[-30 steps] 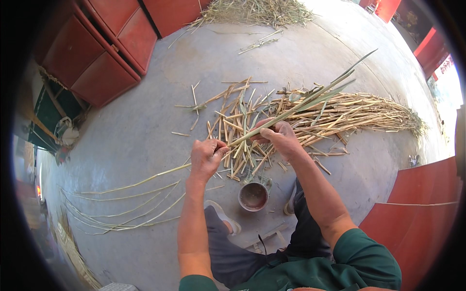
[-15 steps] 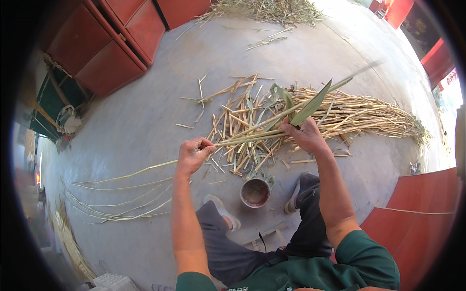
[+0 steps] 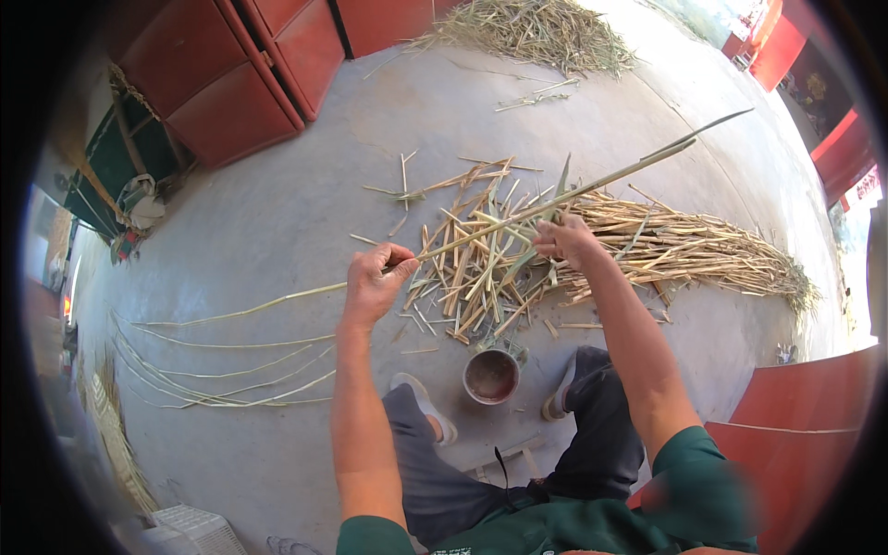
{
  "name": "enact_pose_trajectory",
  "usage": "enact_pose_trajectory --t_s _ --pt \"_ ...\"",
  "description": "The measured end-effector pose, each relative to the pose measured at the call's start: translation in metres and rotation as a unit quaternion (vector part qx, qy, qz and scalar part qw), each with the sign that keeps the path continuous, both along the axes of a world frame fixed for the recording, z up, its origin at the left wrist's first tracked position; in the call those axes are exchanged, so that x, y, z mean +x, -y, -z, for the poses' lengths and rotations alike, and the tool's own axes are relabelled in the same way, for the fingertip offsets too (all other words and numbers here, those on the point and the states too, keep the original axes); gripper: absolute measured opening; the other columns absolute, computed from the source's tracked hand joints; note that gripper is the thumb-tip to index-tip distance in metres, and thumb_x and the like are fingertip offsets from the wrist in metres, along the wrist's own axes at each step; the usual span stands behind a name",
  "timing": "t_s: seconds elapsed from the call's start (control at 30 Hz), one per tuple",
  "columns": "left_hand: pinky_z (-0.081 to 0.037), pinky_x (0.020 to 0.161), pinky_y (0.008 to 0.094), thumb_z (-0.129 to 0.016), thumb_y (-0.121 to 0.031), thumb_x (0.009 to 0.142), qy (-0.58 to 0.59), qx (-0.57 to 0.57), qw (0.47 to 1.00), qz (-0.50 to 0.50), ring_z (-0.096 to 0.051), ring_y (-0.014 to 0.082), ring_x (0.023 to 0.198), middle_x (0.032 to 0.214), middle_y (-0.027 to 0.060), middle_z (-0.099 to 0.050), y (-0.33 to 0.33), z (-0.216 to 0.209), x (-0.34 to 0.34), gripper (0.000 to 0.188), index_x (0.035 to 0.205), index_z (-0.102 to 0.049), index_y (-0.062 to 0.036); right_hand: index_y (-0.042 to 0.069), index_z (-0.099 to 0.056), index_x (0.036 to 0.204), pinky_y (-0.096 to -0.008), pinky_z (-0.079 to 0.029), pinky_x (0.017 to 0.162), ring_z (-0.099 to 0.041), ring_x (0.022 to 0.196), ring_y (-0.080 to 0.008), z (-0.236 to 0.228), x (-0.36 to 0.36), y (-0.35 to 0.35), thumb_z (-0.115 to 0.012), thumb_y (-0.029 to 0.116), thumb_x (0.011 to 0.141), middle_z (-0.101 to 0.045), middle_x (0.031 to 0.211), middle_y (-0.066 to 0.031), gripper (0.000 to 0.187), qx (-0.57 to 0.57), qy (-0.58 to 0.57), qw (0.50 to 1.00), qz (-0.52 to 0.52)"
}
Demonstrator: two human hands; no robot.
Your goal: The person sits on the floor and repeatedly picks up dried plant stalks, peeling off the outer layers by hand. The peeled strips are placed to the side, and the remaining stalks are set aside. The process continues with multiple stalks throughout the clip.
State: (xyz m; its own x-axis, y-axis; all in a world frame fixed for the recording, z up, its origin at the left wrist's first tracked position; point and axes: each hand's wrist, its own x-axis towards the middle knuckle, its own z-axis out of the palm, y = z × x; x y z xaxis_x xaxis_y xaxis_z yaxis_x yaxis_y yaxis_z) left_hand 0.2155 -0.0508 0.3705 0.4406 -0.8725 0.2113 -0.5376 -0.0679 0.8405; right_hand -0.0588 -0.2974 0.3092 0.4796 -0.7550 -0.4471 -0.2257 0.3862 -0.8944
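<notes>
Beyond a bucket (image 3: 490,400), the left hand (image 3: 374,282) pinches a long stalk (image 3: 610,178); whether the right hand (image 3: 569,242) grips anything is unclear.

Bright daylight enters from the upper right, bleaching the floor (image 3: 668,76) there almost to white, while the far left rim is dimmer and hazy. Shadows look soft and faint. A black border rounds off the corners, and the red cabinet (image 3: 213,92) bows with the fisheye bend. The held stalk (image 3: 638,166) is fairly crisp; the right hand (image 3: 566,240) looks slightly smeared, and a blurry patch dulls the green sleeve (image 3: 700,490).
</notes>
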Motion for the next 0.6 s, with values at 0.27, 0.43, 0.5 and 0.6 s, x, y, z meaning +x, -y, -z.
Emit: enact_pose_trajectory --t_s 0.27,0.43,0.5,0.6 --pt "-0.053 0.072 0.0296 -0.077 -0.012 0.085 -0.008 0.114 0.993 0.027 -0.066 0.0126 0.076 0.081 0.0071 -0.072 -0.008 0.005 0.007 0.014 0.09 -0.072 -0.0002 0.001 -0.059 0.127 -0.0371 -0.054 0.095 -0.063 0.118 -0.0244 -0.092 0.01 -0.058 -0.068 0.018 0.095 -0.062 0.131 -0.0179 0.037 -0.092 0.268 0.952 -0.119" --pt "-0.053 0.074 0.0301 -0.076 -0.014 0.084 -0.002 0.164 0.985 0.053 -0.067 0.0131 0.076 0.079 0.0071 -0.072 -0.009 0.01 0.001 0.014 0.089 -0.073 -0.0005 0.003 -0.064 0.113 -0.03 -0.057 0.083 -0.071 0.1 -0.0199 -0.071 0.005 -0.077 -0.063 0.015 0.099 -0.073 0.108 -0.0129 0.018 -0.13 0.215 0.968 -0.014" --pt "-0.053 0.074 0.0304 -0.076 -0.014 0.083 -0.007 0.182 0.982 0.055 -0.067 0.0136 0.076 0.078 0.0074 -0.072 -0.01 0.014 -0.001 0.015 0.088 -0.072 -0.0002 0.003 -0.065 0.108 -0.0258 -0.058 0.073 -0.072 0.091 -0.0159 -0.065 0.007 -0.084 -0.065 0.019 0.099 -0.074 0.102 -0.0112 0.018 -0.143 0.207 0.967 0.027" --pt "-0.053 0.074 0.0302 -0.077 -0.013 0.082 0.006 0.201 0.977 0.065 -0.068 0.0144 0.076 0.078 0.0078 -0.072 -0.011 0.015 -0.001 0.015 0.088 -0.072 -0.0002 0.003 -0.064 0.107 -0.0252 -0.057 0.07 -0.072 0.087 -0.0149 -0.055 0.007 -0.084 -0.067 0.023 0.098 -0.074 0.098 -0.0106 0.023 -0.151 0.16 0.974 0.056"
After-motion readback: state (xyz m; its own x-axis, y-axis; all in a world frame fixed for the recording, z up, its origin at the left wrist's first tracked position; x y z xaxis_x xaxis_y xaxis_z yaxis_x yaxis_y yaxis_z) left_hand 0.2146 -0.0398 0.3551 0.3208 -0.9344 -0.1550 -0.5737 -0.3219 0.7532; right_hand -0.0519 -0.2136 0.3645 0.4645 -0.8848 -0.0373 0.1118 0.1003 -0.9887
